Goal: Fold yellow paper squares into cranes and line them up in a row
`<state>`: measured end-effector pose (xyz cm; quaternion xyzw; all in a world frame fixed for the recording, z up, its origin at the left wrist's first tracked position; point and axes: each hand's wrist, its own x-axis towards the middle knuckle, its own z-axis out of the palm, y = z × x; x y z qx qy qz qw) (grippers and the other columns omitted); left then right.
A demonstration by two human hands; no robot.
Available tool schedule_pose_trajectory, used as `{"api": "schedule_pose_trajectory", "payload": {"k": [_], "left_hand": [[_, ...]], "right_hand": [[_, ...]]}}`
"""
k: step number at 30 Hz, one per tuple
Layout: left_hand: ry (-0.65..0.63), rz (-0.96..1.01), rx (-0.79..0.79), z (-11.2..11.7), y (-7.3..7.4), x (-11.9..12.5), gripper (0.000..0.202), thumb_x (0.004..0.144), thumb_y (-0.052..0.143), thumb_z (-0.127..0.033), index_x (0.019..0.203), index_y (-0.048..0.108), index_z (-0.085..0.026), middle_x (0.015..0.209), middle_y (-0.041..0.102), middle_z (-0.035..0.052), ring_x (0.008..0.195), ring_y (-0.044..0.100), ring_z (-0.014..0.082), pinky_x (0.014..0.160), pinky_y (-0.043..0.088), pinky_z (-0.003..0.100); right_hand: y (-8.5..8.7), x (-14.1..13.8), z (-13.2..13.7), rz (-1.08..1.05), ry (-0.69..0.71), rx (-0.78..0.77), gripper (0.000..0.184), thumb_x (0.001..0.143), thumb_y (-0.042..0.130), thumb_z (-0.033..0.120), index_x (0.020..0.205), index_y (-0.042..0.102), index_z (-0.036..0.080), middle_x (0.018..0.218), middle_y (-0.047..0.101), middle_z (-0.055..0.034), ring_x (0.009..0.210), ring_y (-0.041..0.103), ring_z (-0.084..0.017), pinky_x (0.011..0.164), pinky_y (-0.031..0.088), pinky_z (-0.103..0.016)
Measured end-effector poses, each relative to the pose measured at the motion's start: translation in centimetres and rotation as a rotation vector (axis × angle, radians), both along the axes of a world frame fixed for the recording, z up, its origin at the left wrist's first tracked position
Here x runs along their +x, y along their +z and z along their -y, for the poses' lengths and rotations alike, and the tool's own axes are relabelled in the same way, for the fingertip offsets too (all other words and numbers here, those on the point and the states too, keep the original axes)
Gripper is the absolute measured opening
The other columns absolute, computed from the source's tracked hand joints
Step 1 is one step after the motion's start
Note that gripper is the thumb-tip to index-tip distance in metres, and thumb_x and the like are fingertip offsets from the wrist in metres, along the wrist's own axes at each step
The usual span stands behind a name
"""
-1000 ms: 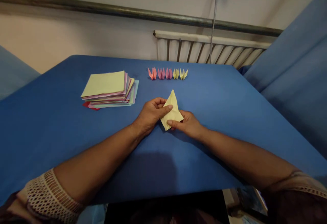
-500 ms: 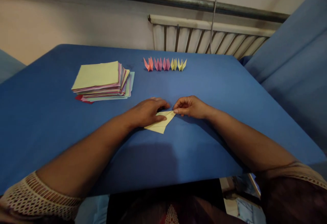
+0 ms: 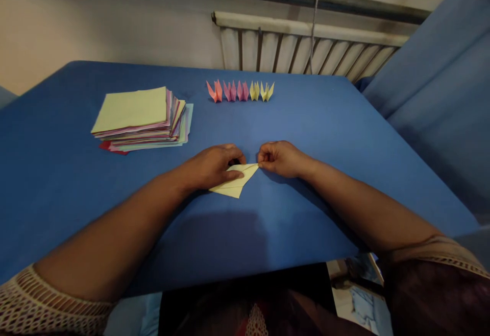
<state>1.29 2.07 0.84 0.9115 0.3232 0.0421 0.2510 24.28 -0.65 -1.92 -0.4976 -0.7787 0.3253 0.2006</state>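
Note:
A piece of folded yellow paper (image 3: 233,187) lies on the blue-covered table, with crease lines across it and a pointed corner toward the right. My left hand (image 3: 216,167) rests over its left part, thumb on top and the other fingers curled at its far edge. With thumb and fingertips pinched together, my right hand (image 3: 281,159) grips the paper's right tip. The part of the paper beneath my left hand is hidden.
Small folded paper figures, orange (image 3: 215,92), pink (image 3: 242,91) and yellow (image 3: 267,92), stand in a row at the back. A stack of coloured paper sheets (image 3: 132,111) sits at the left. Behind the table is a radiator (image 3: 268,50); a blue curtain (image 3: 432,86) hangs at the right.
The whole view has shifted slightly, so things appear a little further left and up. Both hands keep their hold on the yellow paper; the right fingers have curled in a bit more at its tip.

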Motion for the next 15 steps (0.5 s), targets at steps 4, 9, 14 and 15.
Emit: {"api": "schedule_pose_trajectory", "payload": {"k": [4,9,14,15], "left_hand": [[-0.03,0.013,0.009,0.06,-0.15,-0.01,0.027,0.08,0.06,-0.03,0.104,0.065,-0.02,0.099,0.064,0.0039,0.084,0.059,0.0182,0.077,0.042,0.028],[-0.04,0.052,0.005,0.11,-0.36,-0.01,0.024,0.079,0.06,-0.028,0.101,0.066,-0.02,0.099,0.064,0.0045,0.084,0.059,0.0181,0.078,0.042,0.028],[-0.028,0.07,-0.015,0.01,-0.42,-0.03,0.022,0.078,0.061,-0.029,0.098,0.067,-0.02,0.096,0.066,0.0042,0.084,0.06,0.0182,0.078,0.043,0.029],[-0.028,0.071,-0.019,0.0,-0.39,-0.03,0.021,0.079,0.061,-0.03,0.096,0.067,-0.02,0.095,0.066,0.0041,0.084,0.06,0.0181,0.078,0.043,0.028]], "right_hand": [[0.3,0.26,0.05,0.016,0.058,0.058,0.009,0.076,0.059,0.01,0.076,0.062,0.019,0.071,0.061,0.0023,0.062,0.052,-0.01,0.061,0.039,-0.024],[-0.21,0.28,0.01,-0.065,0.066,0.021,0.009,0.078,0.064,0.017,0.087,0.064,0.02,0.074,0.063,0.0025,0.063,0.053,-0.01,0.062,0.039,-0.024],[-0.05,-0.28,0.38,0.05,0.052,0.112,0.008,0.079,0.059,0.013,0.079,0.064,0.02,0.074,0.063,0.0011,0.063,0.052,-0.011,0.062,0.037,-0.026],[0.13,-0.27,0.45,0.068,0.077,0.138,0.009,0.079,0.059,0.012,0.079,0.064,0.02,0.076,0.063,0.0005,0.065,0.052,-0.011,0.064,0.037,-0.026]]}}
